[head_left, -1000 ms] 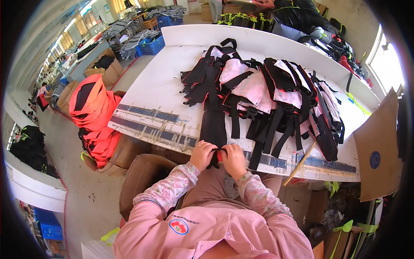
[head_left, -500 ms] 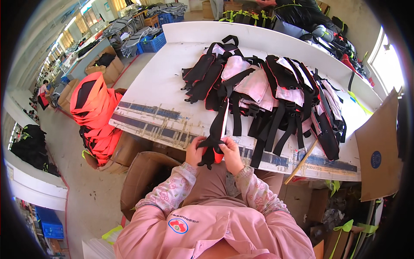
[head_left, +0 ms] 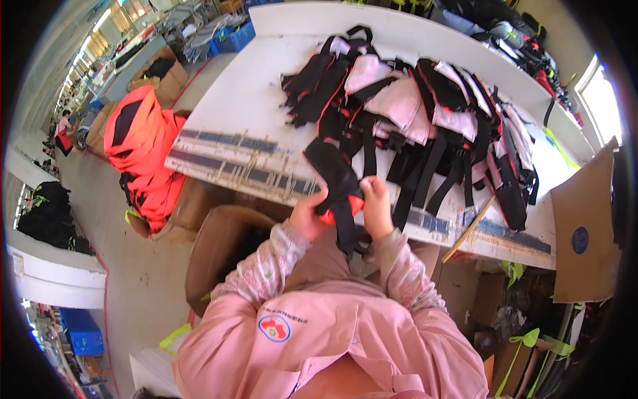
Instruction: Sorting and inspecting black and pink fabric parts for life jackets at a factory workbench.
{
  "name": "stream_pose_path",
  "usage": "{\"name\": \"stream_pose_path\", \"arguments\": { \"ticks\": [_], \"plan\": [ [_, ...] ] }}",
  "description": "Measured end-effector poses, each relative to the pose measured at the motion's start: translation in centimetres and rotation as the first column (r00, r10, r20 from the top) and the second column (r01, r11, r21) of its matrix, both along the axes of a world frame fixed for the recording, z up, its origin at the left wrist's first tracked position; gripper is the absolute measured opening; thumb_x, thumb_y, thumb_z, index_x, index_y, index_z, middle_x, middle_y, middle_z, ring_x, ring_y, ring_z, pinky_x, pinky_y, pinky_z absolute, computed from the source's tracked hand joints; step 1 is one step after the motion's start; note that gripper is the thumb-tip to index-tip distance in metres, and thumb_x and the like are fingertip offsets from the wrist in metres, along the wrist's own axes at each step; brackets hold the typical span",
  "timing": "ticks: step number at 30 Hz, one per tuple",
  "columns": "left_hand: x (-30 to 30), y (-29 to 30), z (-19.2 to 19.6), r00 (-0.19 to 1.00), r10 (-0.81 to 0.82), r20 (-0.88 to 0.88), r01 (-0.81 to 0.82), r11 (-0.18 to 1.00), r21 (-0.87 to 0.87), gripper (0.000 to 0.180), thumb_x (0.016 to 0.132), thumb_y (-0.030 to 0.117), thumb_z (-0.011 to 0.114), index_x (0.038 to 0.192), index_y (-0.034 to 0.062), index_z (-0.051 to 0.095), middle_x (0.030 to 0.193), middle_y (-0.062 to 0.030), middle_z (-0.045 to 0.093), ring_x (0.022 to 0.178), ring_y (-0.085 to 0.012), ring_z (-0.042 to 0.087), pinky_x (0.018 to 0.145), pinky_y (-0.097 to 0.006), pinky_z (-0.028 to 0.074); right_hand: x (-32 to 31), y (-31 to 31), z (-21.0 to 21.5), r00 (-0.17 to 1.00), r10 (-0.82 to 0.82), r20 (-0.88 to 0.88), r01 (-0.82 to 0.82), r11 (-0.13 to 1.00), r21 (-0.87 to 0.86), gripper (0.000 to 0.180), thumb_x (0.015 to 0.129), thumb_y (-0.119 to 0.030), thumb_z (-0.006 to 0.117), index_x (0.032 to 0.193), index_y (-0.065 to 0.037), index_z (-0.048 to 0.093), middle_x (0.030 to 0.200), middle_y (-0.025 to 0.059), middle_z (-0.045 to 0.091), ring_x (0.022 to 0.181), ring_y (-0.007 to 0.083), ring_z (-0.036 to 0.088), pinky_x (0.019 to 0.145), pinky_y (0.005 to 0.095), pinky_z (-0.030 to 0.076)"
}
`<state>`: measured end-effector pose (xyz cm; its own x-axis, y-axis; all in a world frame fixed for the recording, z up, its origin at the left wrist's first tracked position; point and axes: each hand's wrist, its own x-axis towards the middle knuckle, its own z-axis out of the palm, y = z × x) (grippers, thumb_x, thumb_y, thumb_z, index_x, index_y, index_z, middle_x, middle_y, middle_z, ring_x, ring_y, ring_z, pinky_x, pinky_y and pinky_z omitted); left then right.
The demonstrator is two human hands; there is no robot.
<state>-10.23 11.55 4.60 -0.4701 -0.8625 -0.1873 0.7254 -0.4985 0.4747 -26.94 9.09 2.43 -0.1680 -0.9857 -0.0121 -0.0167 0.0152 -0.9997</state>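
One black padded strap with orange fabric, grasped from either side by left hand and right hand, webbing tail loose below the grip, where slack might twist it, heaped harness pieces just beyond, whose dangling straps might snag it.

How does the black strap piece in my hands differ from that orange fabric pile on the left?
The black strap piece shows only a little orange, while the orange fabric pile shows some black. The strap piece is narrow; the pile is bulky and stacked. The strap piece is held in your left hand and right hand; the pile stands left of the table. Both combine black and orange.
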Motion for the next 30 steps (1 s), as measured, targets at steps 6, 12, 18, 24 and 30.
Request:
{"name": "stream_pose_path", "arguments": {
  "ticks": [6,12,18,24,30],
  "plan": [
    [0.4,-2.3,1.0,0.996,0.076,0.047,-0.075,0.997,-0.027,0.032,0.092,0.025,0.048,0.107,-0.0015,0.059,0.103,-0.0113,0.065,0.093,-0.0208,0.063,0.087,-0.033,0.049,1.5,0.6,3.6,0.520,0.096,0.849,-0.291,0.954,0.070,0.018,0.096,-0.014,0.045,0.102,-0.002,0.057,0.097,0.0061,0.063,0.086,0.0154,0.061,0.079,0.0292,0.049],
    [0.7,-2.4,-0.4,0.984,0.151,0.096,-0.139,0.983,-0.123,0.032,0.096,0.031,0.045,0.106,0.0032,0.058,0.097,-0.0078,0.064,0.086,-0.0141,0.062,0.078,-0.030,0.049,1.5,0.0,5.4,0.369,0.167,0.914,-0.287,0.956,-0.059,0.022,0.096,-0.023,0.044,0.099,-0.003,0.055,0.096,0.0081,0.063,0.087,0.0197,0.061,0.082,0.0345,0.050],
    [-1.3,1.5,1.8,0.986,0.158,-0.048,-0.158,0.987,0.005,0.036,0.095,0.036,0.047,0.114,0.0063,0.053,0.108,-0.0048,0.062,0.096,-0.0165,0.060,0.083,-0.032,0.049,0.6,0.0,4.6,0.519,0.255,0.816,-0.107,0.966,-0.234,0.021,0.096,-0.022,0.045,0.096,-0.003,0.055,0.088,0.0053,0.063,0.079,0.0143,0.062,0.076,0.0284,0.050],
    [0.3,1.7,1.4,0.997,-0.004,-0.082,0.009,0.999,0.052,0.039,0.093,0.036,0.049,0.118,0.0071,0.052,0.109,-0.0056,0.062,0.098,-0.0170,0.060,0.086,-0.033,0.049,1.6,0.3,4.6,0.554,0.201,0.808,-0.100,0.979,-0.176,0.018,0.096,-0.019,0.047,0.093,-0.005,0.057,0.090,0.0043,0.064,0.080,0.0130,0.062,0.075,0.0262,0.050],
    [0.4,0.4,1.4,0.947,0.131,-0.295,-0.121,0.991,0.052,0.026,0.093,0.025,0.052,0.110,0.0054,0.055,0.108,-0.0082,0.063,0.099,-0.0201,0.061,0.090,-0.036,0.049,0.9,0.8,1.7,0.590,0.193,0.784,-0.140,0.981,-0.136,0.017,0.094,-0.015,0.048,0.099,-0.003,0.059,0.101,0.0067,0.063,0.095,0.0177,0.061,0.086,0.0301,0.047]
  ]
}}
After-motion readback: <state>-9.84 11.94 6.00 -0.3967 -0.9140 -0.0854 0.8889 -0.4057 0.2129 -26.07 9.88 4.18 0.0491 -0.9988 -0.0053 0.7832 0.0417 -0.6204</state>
